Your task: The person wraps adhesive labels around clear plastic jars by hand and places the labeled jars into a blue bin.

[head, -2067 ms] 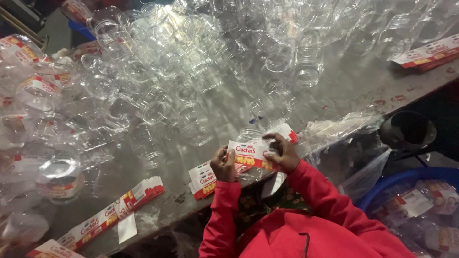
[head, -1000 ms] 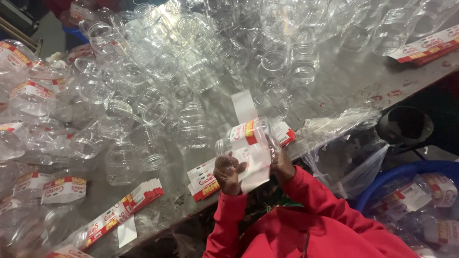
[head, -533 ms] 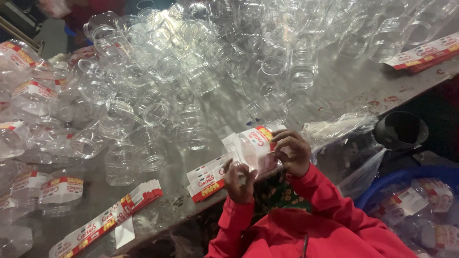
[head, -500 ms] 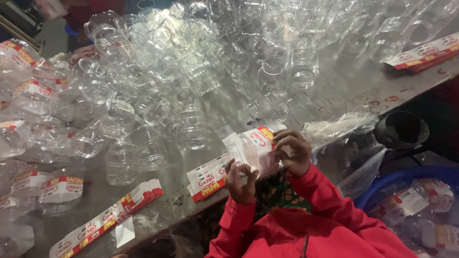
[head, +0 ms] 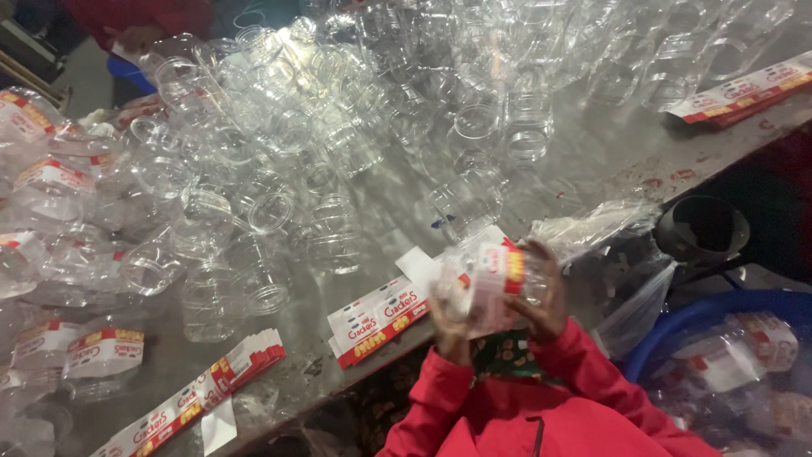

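Note:
A clear plastic jar (head: 486,283) with a white, red and yellow label on it is held between both hands at the near edge of the table. My left hand (head: 450,326) grips its lower left side. My right hand (head: 541,292) wraps its right side, over the label. Both arms wear red sleeves. A stack of matching labels (head: 378,320) lies on the grey table (head: 592,161) just left of the hands.
Several bare clear jars (head: 355,127) crowd the table's middle and far side. Labelled jars (head: 80,355) pile at the left. More label stacks lie at the near left (head: 194,398) and far right (head: 736,97). A blue tub (head: 727,305) of labelled jars stands at the right, with a black round object (head: 702,230) above it.
The white label sheet held flat in both hands has been wrapped onto a clear jar, and the hands have turned the jar while staying at the table's near edge.

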